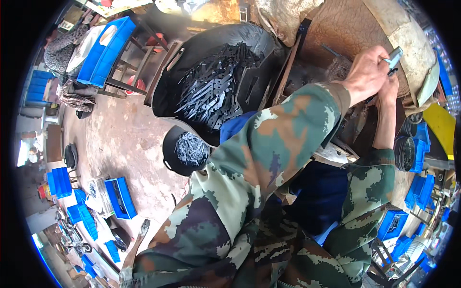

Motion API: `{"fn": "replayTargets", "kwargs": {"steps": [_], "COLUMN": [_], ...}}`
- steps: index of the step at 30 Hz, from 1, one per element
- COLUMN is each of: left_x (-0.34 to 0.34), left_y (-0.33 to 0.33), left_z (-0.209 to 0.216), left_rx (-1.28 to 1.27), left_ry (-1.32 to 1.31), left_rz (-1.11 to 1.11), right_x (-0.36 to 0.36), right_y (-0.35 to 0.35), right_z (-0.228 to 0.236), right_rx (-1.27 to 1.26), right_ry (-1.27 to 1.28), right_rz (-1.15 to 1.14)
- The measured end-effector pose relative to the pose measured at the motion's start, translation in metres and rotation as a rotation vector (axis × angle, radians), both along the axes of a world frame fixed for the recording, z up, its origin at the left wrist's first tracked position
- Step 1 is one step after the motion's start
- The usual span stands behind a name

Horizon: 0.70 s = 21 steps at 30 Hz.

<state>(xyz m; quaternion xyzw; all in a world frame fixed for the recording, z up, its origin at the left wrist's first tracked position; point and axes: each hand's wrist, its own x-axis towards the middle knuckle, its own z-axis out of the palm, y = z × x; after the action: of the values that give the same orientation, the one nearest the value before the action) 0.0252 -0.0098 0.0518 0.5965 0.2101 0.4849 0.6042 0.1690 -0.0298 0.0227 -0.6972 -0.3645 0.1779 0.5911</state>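
Observation:
Both my hands are close together at the upper right, over a worn brown leather-like cover [331,24]. My left hand [366,72] is closed around a small grey metal piece [395,56], whose flat end sticks out past the fingers. Just below it, my right hand [388,90] is closed, its fingertips by a small dark part [393,72]. The hands overlap, so what the right fingers grip cannot be made out. To the left of my left sleeve stands a big black tub [163,96] holding many dark, flat metal strips [211,91] with holes.
A smaller black basin [168,153] of grey metal pieces [191,150] sits on the concrete floor. Blue bins [120,198] stand at left, another blue bin [105,53] on a wooden stand. Round dark containers [404,153] and more blue crates [391,224] are at right.

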Motion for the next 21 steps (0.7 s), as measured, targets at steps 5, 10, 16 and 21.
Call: {"fn": "replayTargets", "kwargs": {"steps": [5, 10, 16, 21], "left_x": [-0.015, -0.011, -0.016, -0.034], "left_y": [0.003, 0.006, 0.003, 0.016], "left_z": [-0.017, -0.016, -0.011, -0.016], "left_rx": [-0.119, -0.03, 0.07, 0.031], "left_ry": [0.232, 0.292, 0.318, 0.352], "left_rz": [0.13, 0.14, 0.153, 0.134], "right_x": [0.003, 0.008, 0.012, -0.02], "right_y": [-0.003, -0.005, -0.004, -0.041], "right_z": [0.011, 0.009, 0.007, 0.016], "right_rx": [-0.057, -0.066, -0.094, -0.092], "right_ry": [0.029, 0.047, -0.024, 0.149], "right_rz": [0.156, 0.127, 0.022, 0.178]}}
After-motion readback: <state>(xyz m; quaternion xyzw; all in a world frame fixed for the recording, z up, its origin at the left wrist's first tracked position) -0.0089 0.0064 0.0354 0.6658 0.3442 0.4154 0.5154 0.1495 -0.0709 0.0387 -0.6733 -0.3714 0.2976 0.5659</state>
